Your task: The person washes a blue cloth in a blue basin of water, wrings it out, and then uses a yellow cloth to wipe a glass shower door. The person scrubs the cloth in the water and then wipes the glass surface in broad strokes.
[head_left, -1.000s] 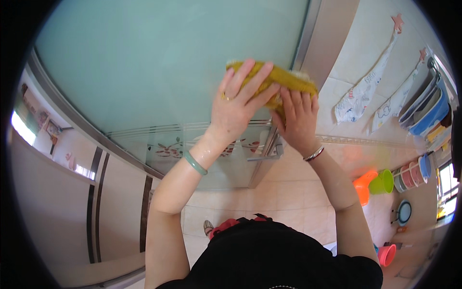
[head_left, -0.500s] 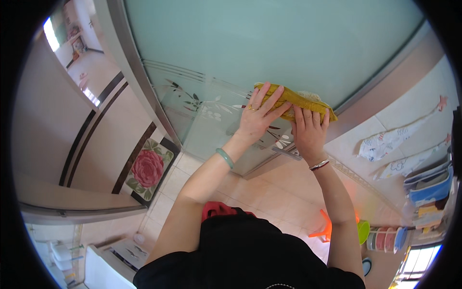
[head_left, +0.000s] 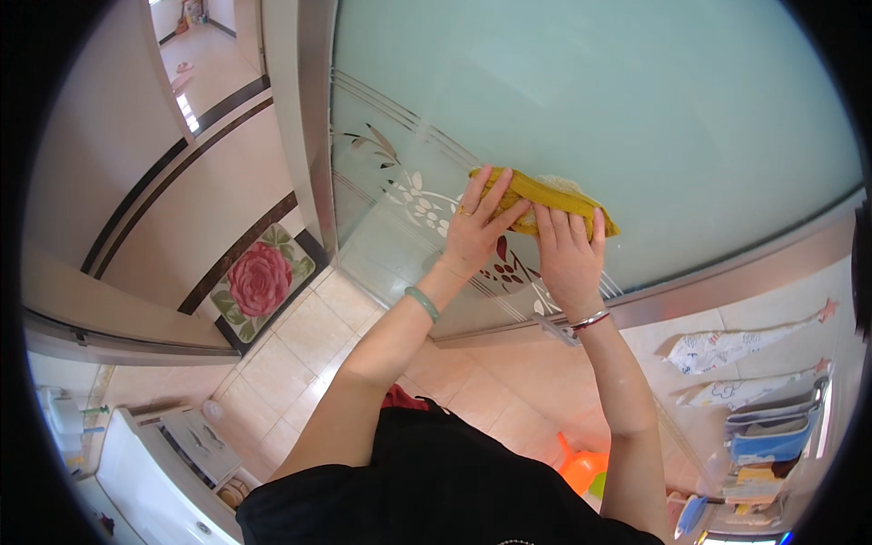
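Observation:
A folded mustard-yellow cloth with a paler side lies against the frosted glass door. My left hand presses its left part, with fingers laid over it and a green bangle on the wrist. Close beside it, my right hand keeps the cloth's right part against the glass, fingers bent over its lower edge. Leaf and flower patterns run across the pane around and below my hands. A metal door handle shows just by my right wrist.
A metal frame borders the pane on the left. Beyond it lies a rose-patterned mat. Patterned cloths and blue towels hang at right. An orange plastic item is low right; a white washbasin stands lower left.
My view has turned, and the door frame sits farther right in it. Both hands, still on the cloth, have slid a little left across the glass pattern.

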`<state>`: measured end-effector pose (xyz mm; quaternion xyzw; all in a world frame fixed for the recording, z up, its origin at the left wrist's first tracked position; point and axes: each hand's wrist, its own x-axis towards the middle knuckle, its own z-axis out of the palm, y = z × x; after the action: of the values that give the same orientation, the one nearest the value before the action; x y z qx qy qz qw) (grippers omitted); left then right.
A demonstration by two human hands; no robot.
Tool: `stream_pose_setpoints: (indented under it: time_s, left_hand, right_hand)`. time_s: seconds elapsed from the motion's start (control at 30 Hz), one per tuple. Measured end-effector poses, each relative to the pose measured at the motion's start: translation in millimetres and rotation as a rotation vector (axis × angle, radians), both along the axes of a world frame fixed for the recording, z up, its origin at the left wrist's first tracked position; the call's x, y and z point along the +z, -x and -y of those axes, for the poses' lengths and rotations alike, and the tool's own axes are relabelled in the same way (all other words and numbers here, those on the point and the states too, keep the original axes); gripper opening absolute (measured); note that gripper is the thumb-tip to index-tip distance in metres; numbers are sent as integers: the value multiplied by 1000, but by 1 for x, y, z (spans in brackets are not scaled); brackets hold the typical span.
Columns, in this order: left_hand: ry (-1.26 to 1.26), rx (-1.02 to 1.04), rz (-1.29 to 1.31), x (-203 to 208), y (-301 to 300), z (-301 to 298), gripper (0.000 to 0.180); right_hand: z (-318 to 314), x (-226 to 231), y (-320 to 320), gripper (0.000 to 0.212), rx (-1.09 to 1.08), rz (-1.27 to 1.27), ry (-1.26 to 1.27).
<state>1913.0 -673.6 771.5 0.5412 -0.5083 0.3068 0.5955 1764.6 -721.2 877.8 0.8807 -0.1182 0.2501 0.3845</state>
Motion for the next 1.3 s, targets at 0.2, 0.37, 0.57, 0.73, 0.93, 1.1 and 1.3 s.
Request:
stream_pose_setpoints:
  time_s: [0.2, 0.37, 0.57, 0.73, 0.93, 1.1, 1.3]
  left_hand:
    - [24, 63, -137, -7, -48, -12, 59]
    - [63, 179, -236, -14, -93, -22, 57]
    - [111, 219, -390, -14, -141, -29, 64]
    - [133, 266, -497, -20, -176, -31, 64]
    - [157, 252, -593, -26, -175, -35, 60]
    - [138, 240, -683, -43, -136, -30, 51]
    - [109, 227, -730, -68, -39, -12, 49]
  right_hand:
    - [-10, 7, -67, 47, 124, -59, -6]
    - [-20, 13, -136, 50, 222, -148, 6]
    - [-28, 15, -215, 43, 400, -149, -23]
    - [-30, 9, -265, 40, 547, -143, -56]
    - [-33, 7, -277, 38, 607, -184, -68]
    - [-23, -1, -254, 37, 653, -267, -100]
    - [-8, -9, -167, 37, 612, -436, -114]
